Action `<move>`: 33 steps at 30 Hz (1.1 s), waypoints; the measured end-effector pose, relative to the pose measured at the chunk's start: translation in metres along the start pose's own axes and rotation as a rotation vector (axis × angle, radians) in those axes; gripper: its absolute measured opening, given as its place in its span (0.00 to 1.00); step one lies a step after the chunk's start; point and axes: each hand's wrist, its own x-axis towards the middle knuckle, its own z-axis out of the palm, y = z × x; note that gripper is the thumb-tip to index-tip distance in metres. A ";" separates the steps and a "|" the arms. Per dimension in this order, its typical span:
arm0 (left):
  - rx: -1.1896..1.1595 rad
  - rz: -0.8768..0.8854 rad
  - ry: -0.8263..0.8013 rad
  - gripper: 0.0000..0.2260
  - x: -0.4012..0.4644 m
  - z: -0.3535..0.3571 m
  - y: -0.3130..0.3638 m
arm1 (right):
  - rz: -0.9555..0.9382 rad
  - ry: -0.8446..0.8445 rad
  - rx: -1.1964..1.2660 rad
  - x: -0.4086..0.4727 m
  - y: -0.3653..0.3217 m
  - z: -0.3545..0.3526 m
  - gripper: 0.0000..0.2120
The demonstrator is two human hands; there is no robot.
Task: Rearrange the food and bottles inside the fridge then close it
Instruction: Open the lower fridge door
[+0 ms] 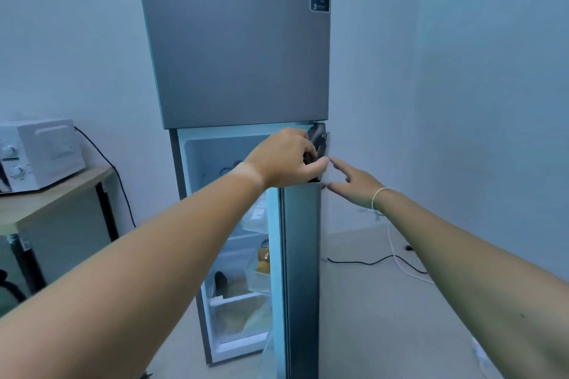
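Observation:
A tall grey fridge (237,49) stands against the wall with its upper door shut. Its lower door (303,271) stands open toward me, seen edge-on. My left hand (286,160) is closed over the top corner of that door, next to the dark hinge. My right hand (354,184) hovers with fingers spread just right of the door's top edge, fingertips close to it. Inside I see an orange-filled bottle (264,258) in a door rack, a dark item (220,283) on a shelf and a clear bottom drawer (237,320) with yellowish food.
A white microwave (37,157) sits on a wooden table (55,194) at the left. Cables (397,261) lie on the floor right of the fridge. A wall stands close on the right.

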 end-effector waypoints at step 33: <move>-0.307 0.138 -0.241 0.23 0.146 0.124 0.141 | 0.291 0.529 0.590 -0.097 0.173 -0.111 0.27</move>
